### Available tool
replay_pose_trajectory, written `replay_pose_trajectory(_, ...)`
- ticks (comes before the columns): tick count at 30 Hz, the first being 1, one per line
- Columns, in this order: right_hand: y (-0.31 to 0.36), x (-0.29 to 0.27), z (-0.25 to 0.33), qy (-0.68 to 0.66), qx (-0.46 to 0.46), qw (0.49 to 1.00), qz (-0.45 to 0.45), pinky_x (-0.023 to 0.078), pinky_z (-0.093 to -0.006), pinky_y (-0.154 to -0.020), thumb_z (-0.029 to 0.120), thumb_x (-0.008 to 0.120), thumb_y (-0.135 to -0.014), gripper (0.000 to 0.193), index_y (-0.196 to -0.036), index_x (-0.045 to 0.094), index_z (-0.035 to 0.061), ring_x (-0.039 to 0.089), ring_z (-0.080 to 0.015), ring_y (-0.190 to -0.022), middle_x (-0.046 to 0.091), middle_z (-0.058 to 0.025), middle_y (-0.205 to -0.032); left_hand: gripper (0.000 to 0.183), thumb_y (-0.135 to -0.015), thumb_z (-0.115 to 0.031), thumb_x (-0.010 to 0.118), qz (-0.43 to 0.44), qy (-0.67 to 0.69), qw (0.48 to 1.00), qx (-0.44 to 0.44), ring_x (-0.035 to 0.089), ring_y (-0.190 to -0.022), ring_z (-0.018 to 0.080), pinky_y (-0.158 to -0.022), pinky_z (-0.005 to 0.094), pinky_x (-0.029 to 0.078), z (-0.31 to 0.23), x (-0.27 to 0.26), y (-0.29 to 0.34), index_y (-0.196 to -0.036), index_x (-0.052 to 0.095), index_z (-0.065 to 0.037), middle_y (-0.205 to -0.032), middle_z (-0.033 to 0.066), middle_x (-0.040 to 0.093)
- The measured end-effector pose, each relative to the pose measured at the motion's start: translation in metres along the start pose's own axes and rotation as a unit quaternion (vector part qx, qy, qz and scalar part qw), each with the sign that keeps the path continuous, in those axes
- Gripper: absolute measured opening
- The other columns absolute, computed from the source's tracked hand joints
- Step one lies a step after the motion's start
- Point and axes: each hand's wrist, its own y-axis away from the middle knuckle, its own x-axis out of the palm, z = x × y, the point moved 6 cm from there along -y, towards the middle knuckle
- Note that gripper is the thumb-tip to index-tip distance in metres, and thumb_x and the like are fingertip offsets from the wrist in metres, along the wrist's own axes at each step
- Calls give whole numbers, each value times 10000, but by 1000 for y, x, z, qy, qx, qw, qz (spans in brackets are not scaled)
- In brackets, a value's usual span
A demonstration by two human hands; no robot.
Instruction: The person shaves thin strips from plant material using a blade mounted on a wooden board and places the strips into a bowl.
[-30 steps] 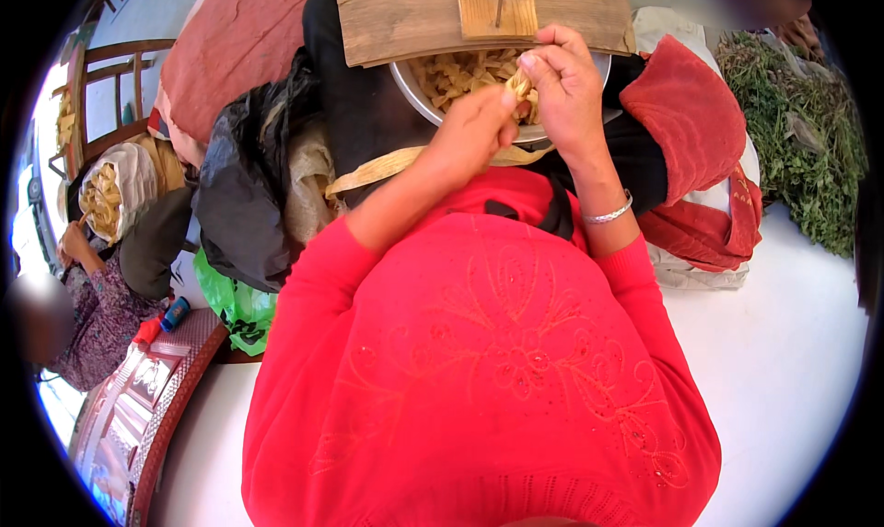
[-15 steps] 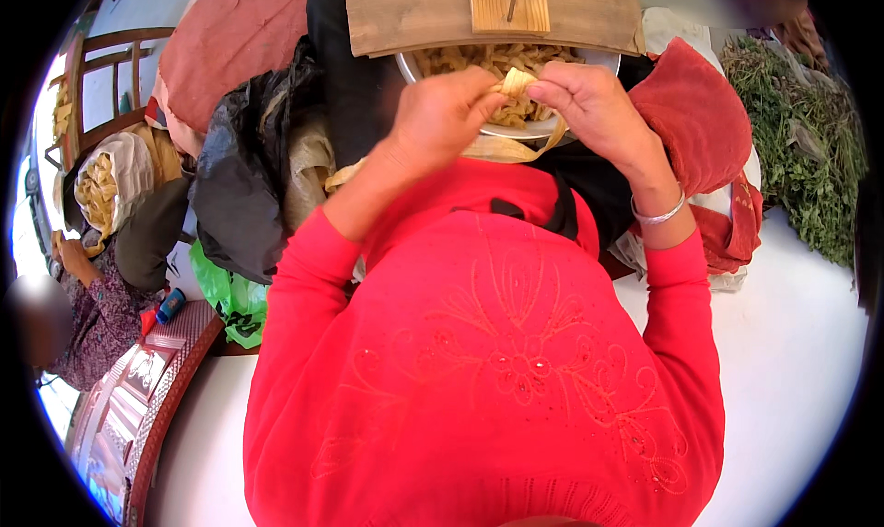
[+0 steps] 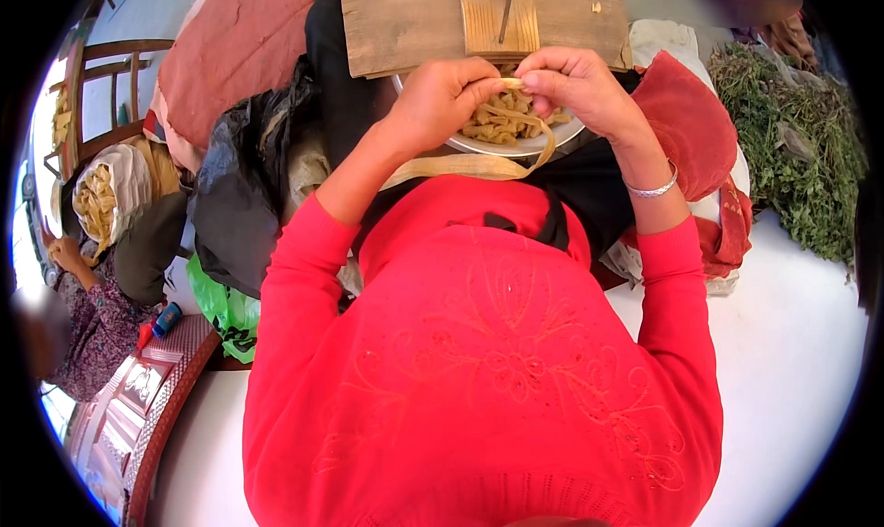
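Observation:
Above a pale metal basin (image 3: 564,141), my left hand (image 3: 433,101) and my right hand (image 3: 582,87) meet, fingertips nearly touching. Both pinch a small folded part of a flat, pale yellow strip (image 3: 460,167). From my right hand the strip loops down past the basin's near rim, then runs left under my left wrist. Folded, knot-like tan pieces (image 3: 497,127) fill the basin. A bracelet circles my right wrist. The strip's exact material cannot be told.
A wooden board (image 3: 396,29) with a block (image 3: 479,20) and metal spike (image 3: 507,13) lies over the basin's far side. Black plastic (image 3: 235,204) hangs left; red cloth (image 3: 686,126) and dried greenery (image 3: 792,149) lie right. Another person's hand (image 3: 66,252) is far left, near a sack (image 3: 120,186) of similar pieces.
The wide folded part between my fingertips now shows as a thin edge. My hands have shifted slightly up, and the strip hangs in a wider loop by the basin's right side.

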Motion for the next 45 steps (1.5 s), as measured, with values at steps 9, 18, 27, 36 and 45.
replay_pose_trajectory(9, -14, -23, 20, 59, -118, 966, -221, 402, -197, -521, 104, 582, -880, 91, -883, 619, 22, 492, -49, -590, 541, 21, -656, 168, -898, -153, 553, -25, 159, 986, -46, 513, -686, 94, -614, 254, 429, 26, -20, -43, -1015, 575, -34, -766, 37, 590)
replay_pose_trajectory(18, -28, -29, 15, 263, -151, 912, -276, 427, -262, -564, 85, 580, -868, 80, -891, 620, 20, 516, -105, -621, 549, 33, -667, 152, -888, -141, 546, -27, 34, 996, -76, 527, -752, 86, -660, 236, 423, 37, -23, -61, -970, 556, -13, -803, -10, 589)
replay_pose_trajectory(27, 5, -6, 8, 85, -66, 975, -193, 463, -235, -659, 24, 534, -873, 287, -1156, 581, 21, 516, -94, -681, 578, 17, -797, 205, -916, -164, 560, -63, 277, 953, -101, 536, -735, 103, -654, 250, 439, 51, -22, -38, -1052, 618, -21, -772, -31, 581)
replay_pose_trajectory(36, 13, 43, 47, 444, -111, 874, -161, 420, -357, -516, 181, 635, -852, 201, -752, 559, 24, 526, -290, -558, 521, -143, -619, 137, -877, -135, 634, 81, 270, 959, -36, 485, -715, 50, -632, 210, 410, 0, -4, -9, -962, 569, -50, -808, -12, 555)
replay_pose_trajectory(45, 24, 59, 34, 423, -155, 878, -163, 437, -397, -540, 133, 615, -849, 121, -785, 566, 42, 553, -326, -629, 542, -133, -684, 293, -889, -125, 618, 93, 411, 882, -208, 410, -620, 13, -529, 165, 326, 38, -11, 38, -1163, 542, -52, -839, -30, 583)
